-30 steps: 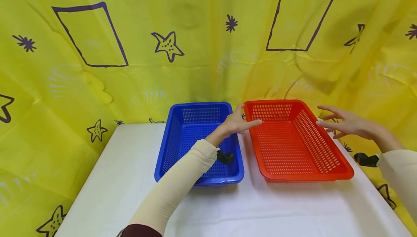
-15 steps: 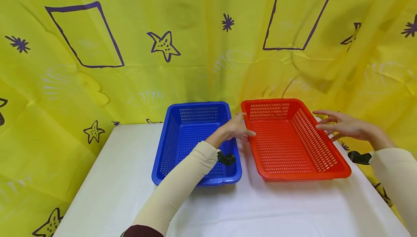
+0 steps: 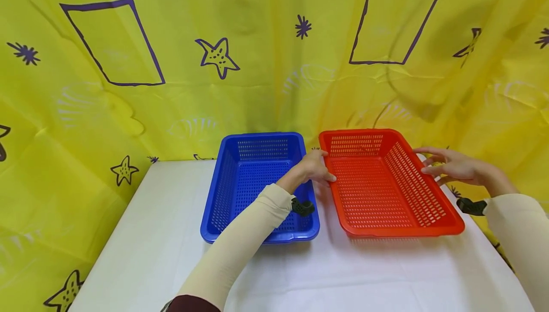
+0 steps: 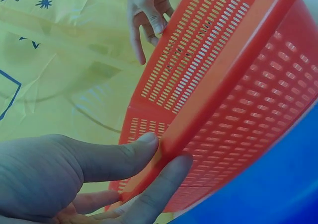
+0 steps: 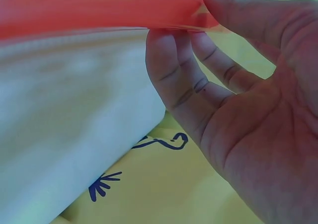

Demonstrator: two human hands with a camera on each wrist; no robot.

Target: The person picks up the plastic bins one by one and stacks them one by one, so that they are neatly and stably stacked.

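Note:
The red plastic basket (image 3: 377, 230) with slotted walls sits on the right of the white table, its inside bare. My left hand (image 3: 314, 166) is at its left rim; in the left wrist view the thumb (image 4: 121, 160) lies on the inner side and the fingers on the outer side, pinching the rim. At the right rim is my right hand (image 3: 459, 166). In the right wrist view, that hand's curled fingers (image 5: 166, 60) reach under the rim with the thumb above it. A blue plastic basket (image 3: 260, 136) stands under my left forearm, partly covered by it.
The white table (image 3: 141, 236) extends in front and to the left of both baskets. A yellow printed curtain (image 3: 257, 64) hangs close behind and along both sides. Only a narrow gap parts the two baskets.
My left hand has lowered slightly and its thumb has closed onto the red basket's left rim. The right hand has moved in to the right rim. Both baskets keep their places.

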